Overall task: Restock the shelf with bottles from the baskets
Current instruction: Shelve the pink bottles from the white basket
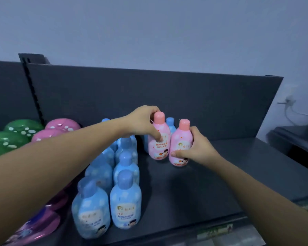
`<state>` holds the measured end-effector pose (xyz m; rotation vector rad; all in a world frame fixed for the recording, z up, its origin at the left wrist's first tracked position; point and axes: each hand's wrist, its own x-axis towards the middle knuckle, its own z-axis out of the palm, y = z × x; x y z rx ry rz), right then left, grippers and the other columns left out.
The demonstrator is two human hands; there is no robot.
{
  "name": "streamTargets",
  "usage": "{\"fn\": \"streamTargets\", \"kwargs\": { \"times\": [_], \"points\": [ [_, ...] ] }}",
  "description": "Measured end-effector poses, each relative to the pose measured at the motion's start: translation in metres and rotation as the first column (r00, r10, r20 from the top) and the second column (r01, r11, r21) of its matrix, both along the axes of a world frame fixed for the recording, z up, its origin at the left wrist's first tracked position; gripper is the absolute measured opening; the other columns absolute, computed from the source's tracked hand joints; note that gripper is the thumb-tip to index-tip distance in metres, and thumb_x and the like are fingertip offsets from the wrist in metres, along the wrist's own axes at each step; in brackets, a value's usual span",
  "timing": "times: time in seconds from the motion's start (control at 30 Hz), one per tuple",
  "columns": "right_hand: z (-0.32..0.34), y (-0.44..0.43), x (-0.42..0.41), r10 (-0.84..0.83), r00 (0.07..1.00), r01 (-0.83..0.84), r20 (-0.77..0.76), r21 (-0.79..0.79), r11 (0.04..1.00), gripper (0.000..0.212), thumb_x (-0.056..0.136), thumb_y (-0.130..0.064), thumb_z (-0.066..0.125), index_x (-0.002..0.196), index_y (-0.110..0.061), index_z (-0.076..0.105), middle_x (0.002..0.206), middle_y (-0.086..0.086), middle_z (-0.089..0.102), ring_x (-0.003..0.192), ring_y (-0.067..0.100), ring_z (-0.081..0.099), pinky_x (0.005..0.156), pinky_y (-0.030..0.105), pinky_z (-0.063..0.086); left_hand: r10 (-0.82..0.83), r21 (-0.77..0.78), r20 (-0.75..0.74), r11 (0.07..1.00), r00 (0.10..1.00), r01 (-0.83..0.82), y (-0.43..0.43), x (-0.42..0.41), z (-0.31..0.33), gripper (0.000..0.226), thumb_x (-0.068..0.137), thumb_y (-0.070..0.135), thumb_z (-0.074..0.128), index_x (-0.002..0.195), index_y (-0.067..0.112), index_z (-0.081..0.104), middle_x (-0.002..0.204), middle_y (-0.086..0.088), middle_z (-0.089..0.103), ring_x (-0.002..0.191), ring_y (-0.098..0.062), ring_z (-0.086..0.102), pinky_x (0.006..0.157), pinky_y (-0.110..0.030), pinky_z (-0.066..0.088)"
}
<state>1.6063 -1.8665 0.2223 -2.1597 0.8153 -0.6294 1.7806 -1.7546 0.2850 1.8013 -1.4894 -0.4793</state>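
Pink bottles (160, 150) upright on grey shelf (212, 183)

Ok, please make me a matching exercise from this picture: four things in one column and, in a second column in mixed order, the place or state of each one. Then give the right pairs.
Column one
1. left hand
2. right hand
3. blue bottles
4. green containers

Column two
a. stand in rows on the shelf
b. grips the left pink bottle
c. sit at the far left of the view
d. grips the right pink bottle

Pairs: 1-b, 2-d, 3-a, 4-c
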Motion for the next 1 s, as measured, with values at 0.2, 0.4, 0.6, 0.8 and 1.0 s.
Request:
{"fn": "streamTargets", "kwargs": {
  "times": [0.2, 0.4, 0.6, 0.8, 1.0],
  "points": [
    [-0.021, -0.035, 0.02, 0.076, 0.994, -0.077, -0.083, -0.01, 0.997, 0.063, 0.059, -0.03, 0.085, 0.106, -0.029, 0.044, 0.098, -0.013, 0.06, 0.09, 0.005, 0.061, 0.078, 0.032, 0.055, 0.119, 0.077, 0.06, 0.989, 0.991, -0.123, -0.026, 0.011, -0.02, 0.043, 0.055, 0.002, 0.082, 0.085, 0.016, 0.054, 0.081, 0.003, 0.057, 0.073, -0.015, 0.054, 0.065, -0.034, 0.05],
    [-0.026, -0.047, 0.036, 0.151, 0.977, -0.164, -0.147, -0.08, 0.983, 0.065, 0.061, -0.038, 0.082, 0.109, -0.03, 0.038, 0.096, -0.014, 0.058, 0.089, 0.008, 0.06, 0.077, 0.033, 0.053, 0.198, 0.147, 0.125, 0.966, 0.972, -0.215, -0.037, 0.018, -0.028, 0.042, 0.057, 0.002, 0.081, 0.087, 0.011, 0.052, 0.076, 0.006, 0.05, 0.066, -0.01, 0.047, 0.053, -0.022, 0.038],
    [-0.037, -0.054, 0.038, 0.196, 0.966, -0.212, -0.166, -0.084, 0.974, 0.069, 0.065, -0.035, 0.08, 0.118, -0.026, 0.036, 0.093, -0.015, 0.057, 0.088, 0.01, 0.06, 0.073, 0.027, 0.05, 0.152, 0.206, 0.237, 0.957, 0.96, -0.202, -0.045, 0.014, -0.032, 0.044, 0.058, 0.005, 0.082, 0.083, 0.015, 0.048, 0.074, 0.009, 0.047, 0.063, -0.007, 0.045, 0.051, -0.02, 0.035],
    [-0.04, -0.062, 0.036, 0.226, 0.962, -0.233, -0.156, -0.023, 0.972, 0.061, 0.069, -0.033, 0.079, 0.111, -0.029, 0.034, 0.098, -0.017, 0.055, 0.09, 0.001, 0.057, 0.073, 0.026, 0.051, 0.104, 0.279, 0.26, 0.944, 0.96, -0.178, -0.053, 0.013, -0.04, 0.047, 0.059, 0.009, 0.083, 0.09, 0.011, 0.047, 0.076, 0.006, 0.046, 0.066, -0.011, 0.047, 0.056, -0.024, 0.039],
    [-0.037, -0.069, 0.032, 0.259, 0.962, -0.265, -0.089, -0.059, 0.963, 0.059, 0.073, -0.033, 0.077, 0.118, -0.028, 0.039, 0.106, -0.013, 0.059, 0.097, 0.008, 0.059, 0.081, 0.031, 0.052, 0.045, 0.335, 0.37, 0.925, 0.928, -0.178, -0.052, 0.016, -0.026, 0.041, 0.067, 0.019, 0.081, 0.099, 0.01, 0.056, 0.08, 0.007, 0.051, 0.076, -0.015, 0.051, 0.062, -0.025, 0.042]
  ]
}}
